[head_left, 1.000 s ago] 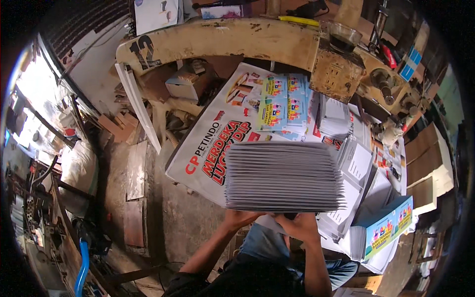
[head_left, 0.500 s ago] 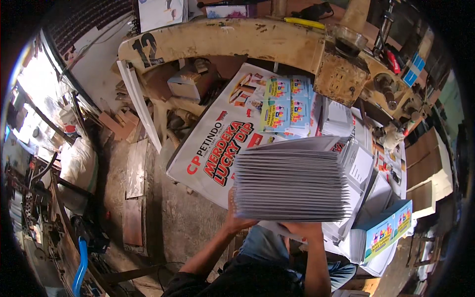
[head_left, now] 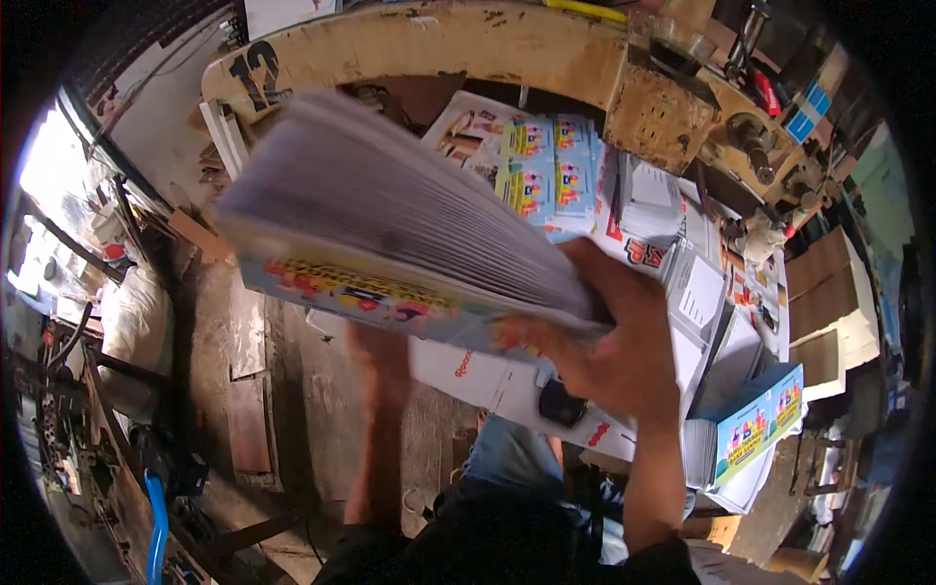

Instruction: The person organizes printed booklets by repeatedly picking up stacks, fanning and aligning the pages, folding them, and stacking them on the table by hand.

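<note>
- The right hand [head_left: 619, 341] (the centre of the clock used here) is closed around the near end of a thick stack of thin white paper sheets [head_left: 380, 214], part of its grip pressing the printed face.
- That stack reaches away toward 10 o'clock, raised above the work surface and tilted, spreading wider at its far end; its front shows a band of light blue, yellow and red print, and it is blurred.
- At 9 o'clock, the left hand [head_left: 380, 356] is just beneath the stack's lower edge; its fingers are hidden or blurred, so I cannot tell whether it is gripping.
- At 2 o'clock, near the right hand, lie loose white rectangular papers [head_left: 694, 300].
- At 4 o'clock is an upright bundle of glossy blue-and-yellow printed sheets [head_left: 746, 434].
- At 11 o'clock, flat blue-and-yellow printed cards [head_left: 551, 175] rest on a large white printed banner [head_left: 468, 109].
- At 12 o'clock, a neat pile of white paper [head_left: 651, 200] sits; farther that way, a clear round bowl of dark liquid [head_left: 673, 47] stands on a worn, cream-painted curved machine frame [head_left: 439, 41].
- Toward 3 o'clock are brown cardboard pieces [head_left: 829, 288].
- Far out at 9 o'clock slumps a whitish bulging sack [head_left: 136, 317]; a bright blue curved tube [head_left: 156, 526] is at 8 o'clock.
</note>
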Available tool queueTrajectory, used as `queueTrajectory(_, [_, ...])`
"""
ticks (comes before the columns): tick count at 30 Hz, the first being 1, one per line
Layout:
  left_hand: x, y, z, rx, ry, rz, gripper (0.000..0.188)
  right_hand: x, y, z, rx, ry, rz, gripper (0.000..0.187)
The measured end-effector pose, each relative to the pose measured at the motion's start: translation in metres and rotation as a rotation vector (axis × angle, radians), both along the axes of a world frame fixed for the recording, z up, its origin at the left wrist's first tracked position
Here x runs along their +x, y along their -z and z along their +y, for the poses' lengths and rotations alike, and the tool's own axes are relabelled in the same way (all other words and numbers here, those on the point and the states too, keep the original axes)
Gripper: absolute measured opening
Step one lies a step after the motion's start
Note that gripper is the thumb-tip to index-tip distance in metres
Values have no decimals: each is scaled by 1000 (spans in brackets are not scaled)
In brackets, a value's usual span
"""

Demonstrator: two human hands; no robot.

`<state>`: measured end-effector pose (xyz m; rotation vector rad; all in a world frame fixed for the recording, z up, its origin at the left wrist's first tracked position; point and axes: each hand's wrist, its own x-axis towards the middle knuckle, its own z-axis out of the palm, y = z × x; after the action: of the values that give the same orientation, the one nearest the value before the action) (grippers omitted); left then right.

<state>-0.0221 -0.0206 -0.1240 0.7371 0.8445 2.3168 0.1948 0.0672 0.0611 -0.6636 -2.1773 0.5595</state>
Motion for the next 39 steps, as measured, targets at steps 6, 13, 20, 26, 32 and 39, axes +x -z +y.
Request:
queueTrajectory(6, [-69,-12,-30,-138,-160,566,114,-20,5,20,186,-52,-400,65])
queueTrajectory(13, [-51,2,-11,-478,46,714,88,-34,90,30,219,-95,-543,63])
queueTrajectory(20, [-35,-34,-7,-445,-199,402,63,-39,44,45,212,-74,-439,55])
queueTrajectory(26, [-33,-32,-19,-484,-49,559,78,-37,61,38,333,-3,-514,73])
queueTrajectory(32, [-47,12,-22,-465,135,559,99,-12,63,63,45,-144,-615,116])
queueTrajectory(39, [-55,-2,-16,-617,34,827,62,59,77,95,-529,-176,-453,128])
